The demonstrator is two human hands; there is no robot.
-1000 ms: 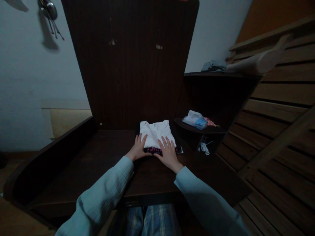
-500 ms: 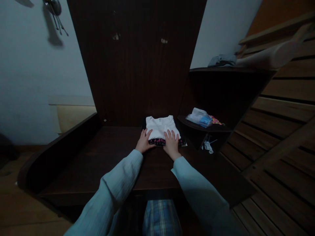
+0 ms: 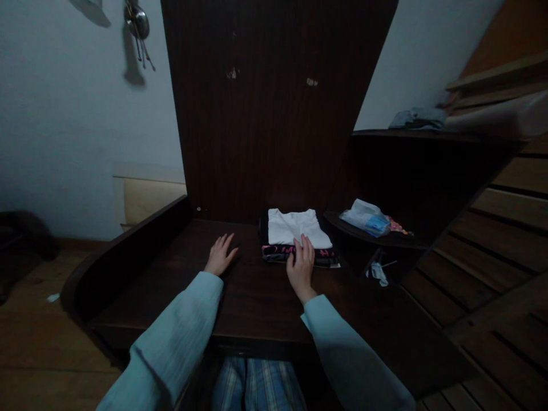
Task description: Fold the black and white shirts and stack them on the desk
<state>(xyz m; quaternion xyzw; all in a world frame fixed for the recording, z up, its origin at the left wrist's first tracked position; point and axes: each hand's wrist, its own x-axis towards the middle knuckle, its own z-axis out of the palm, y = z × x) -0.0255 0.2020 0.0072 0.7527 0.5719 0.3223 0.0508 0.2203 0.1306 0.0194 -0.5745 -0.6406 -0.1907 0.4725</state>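
Note:
A folded white garment (image 3: 295, 227) lies on top of a folded dark garment with pink lettering (image 3: 278, 252), stacked at the back of the dark wooden desk (image 3: 257, 297). My right hand (image 3: 301, 264) rests with stretched fingers on the front edge of the stack, touching both garments. My left hand (image 3: 220, 254) lies flat and open on the bare desk top, a little left of the stack and apart from it. Both arms wear light blue sleeves.
A tall dark board (image 3: 274, 103) rises behind the desk. At right, a small rounded shelf (image 3: 363, 235) holds a clear plastic packet (image 3: 365, 217); a higher shelf carries folded cloth (image 3: 417, 118). Wooden slats (image 3: 505, 228) run along the right. Spoons (image 3: 139, 25) hang on the wall.
My left hand came off the clothes stack and moved left onto the bare desk. My right hand stays at the stack's front edge. The view has shifted left.

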